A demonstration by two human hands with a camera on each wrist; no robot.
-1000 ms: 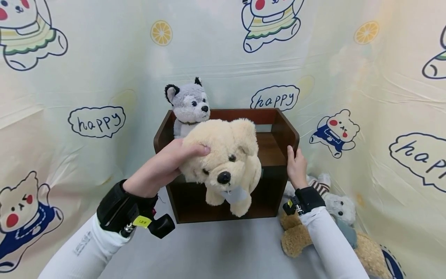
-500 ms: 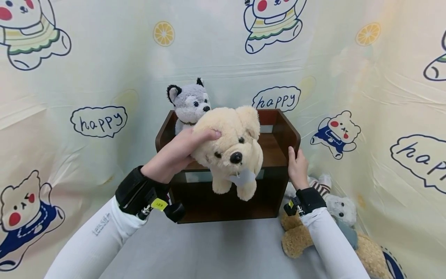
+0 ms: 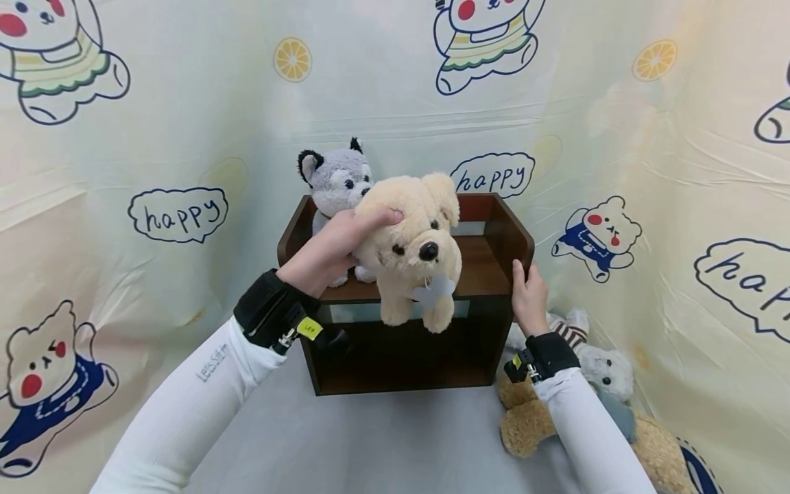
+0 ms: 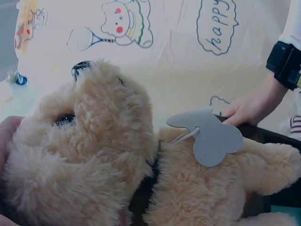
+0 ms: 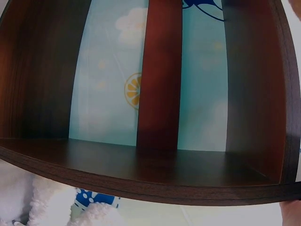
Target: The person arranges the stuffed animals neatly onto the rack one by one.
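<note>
My left hand (image 3: pixel 336 243) grips a cream plush dog (image 3: pixel 410 254) by the side of its head, thumb across its brow. The dog hangs before the upper shelf of a dark brown wooden shelf unit (image 3: pixel 487 274), its front legs lower than the shelf's front edge. A pale tag (image 4: pixel 214 139) dangles at its neck in the left wrist view. With my right hand (image 3: pixel 529 298) I hold the right side panel of the unit. Sitting at the left of the upper shelf, a grey and white plush husky (image 3: pixel 336 180) is partly hidden by the cream dog and my left hand.
Several more plush toys, among them a brown bear (image 3: pixel 524 425) and a white toy (image 3: pixel 605 370), lie right of the unit, partly behind my right forearm. A printed cloth backdrop (image 3: pixel 382 110) surrounds the grey table surface (image 3: pixel 370 446).
My left hand has raised the cream dog and carried it slightly right, from before the lower compartment to the upper shelf's level. My right hand stays on the side panel.
</note>
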